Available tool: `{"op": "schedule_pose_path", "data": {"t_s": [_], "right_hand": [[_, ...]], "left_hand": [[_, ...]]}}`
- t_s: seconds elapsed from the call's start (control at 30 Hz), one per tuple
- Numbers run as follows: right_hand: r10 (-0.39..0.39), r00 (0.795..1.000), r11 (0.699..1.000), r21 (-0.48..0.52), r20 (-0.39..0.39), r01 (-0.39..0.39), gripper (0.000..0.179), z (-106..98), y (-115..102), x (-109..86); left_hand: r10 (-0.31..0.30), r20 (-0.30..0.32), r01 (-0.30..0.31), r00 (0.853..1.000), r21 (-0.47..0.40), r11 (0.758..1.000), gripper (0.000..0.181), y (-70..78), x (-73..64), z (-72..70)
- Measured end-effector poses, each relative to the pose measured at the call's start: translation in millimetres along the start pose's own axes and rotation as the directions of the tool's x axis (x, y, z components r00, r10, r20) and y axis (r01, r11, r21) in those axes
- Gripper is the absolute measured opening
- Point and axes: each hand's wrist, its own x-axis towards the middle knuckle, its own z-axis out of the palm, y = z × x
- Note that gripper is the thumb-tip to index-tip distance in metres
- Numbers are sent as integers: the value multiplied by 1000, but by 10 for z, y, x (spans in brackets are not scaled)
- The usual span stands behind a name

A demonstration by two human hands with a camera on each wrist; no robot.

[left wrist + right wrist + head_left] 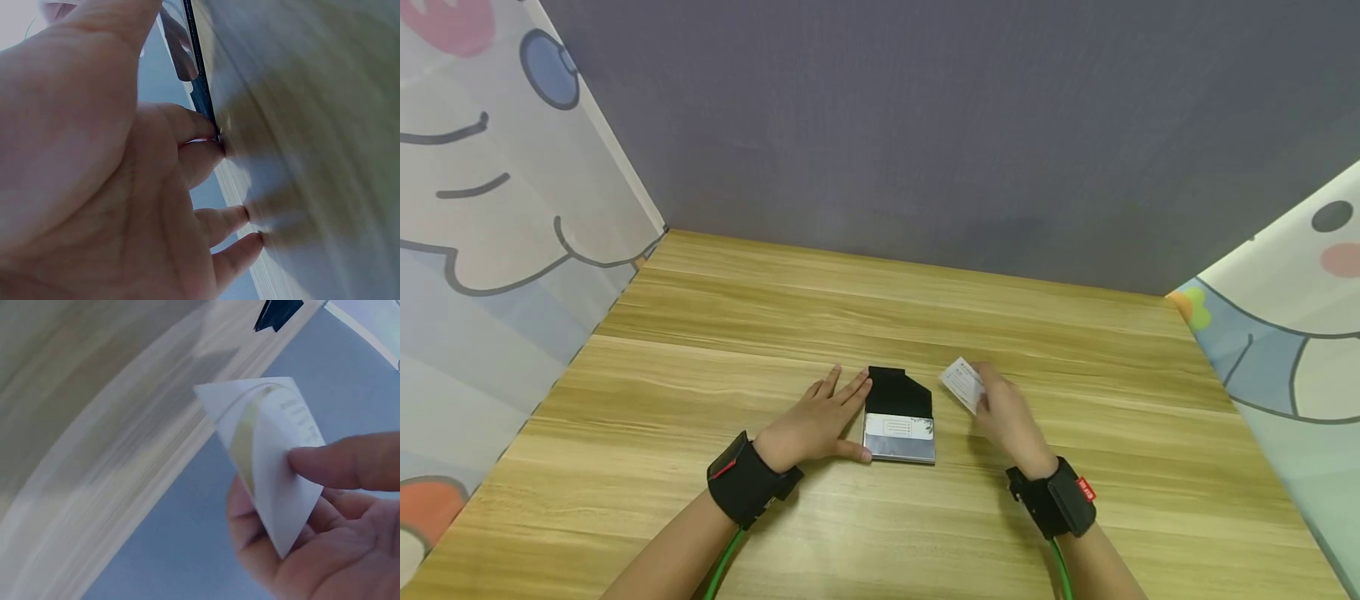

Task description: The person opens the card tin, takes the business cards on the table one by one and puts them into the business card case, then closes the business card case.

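A small card case [898, 448] lies on the table with its black flap [897, 392] folded back. Inside it shows a printed white card [910, 427] above a silvery front. My left hand [816, 421] is spread flat at the case's left side, fingers straight, with the index fingertip by the flap and the thumb at the lower left corner. To the right of the case, my right hand [1009, 417] pinches a white business card [275, 437] between thumb and fingers. The card has print and a yellowish curved band, and it stands tilted above the table.
The wood-grain table [760, 317] ends at a grey-blue partition [910, 125] at the back. Cartoon-printed panels [512, 183] stand at both sides. Each wrist wears a black strap [748, 483] with a green cable.
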Motion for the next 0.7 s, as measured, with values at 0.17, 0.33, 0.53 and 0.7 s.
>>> {"op": "schedule_pose_path", "data": {"t_s": [0.17,0.33,0.53,0.7], "right_hand": [[-93,993,995,28,-76,95,36,62,-35,6],[-161,978,982,76,-129,172,33,124,-99,12],[-242,958,958,118,-152,261,27,198,-199,25],[-315,937,938,103,-151,332,25,262,-251,31]], "left_hand": [[-3,1,3,1000,-2,1000,97,0,-5,0],[-10,-1,10,1000,-4,1000,97,-3,-6,7],[-13,-3,13,1000,-4,1000,97,-1,-5,8],[-11,-2,11,1000,-11,1000,97,4,-4,3]]}}
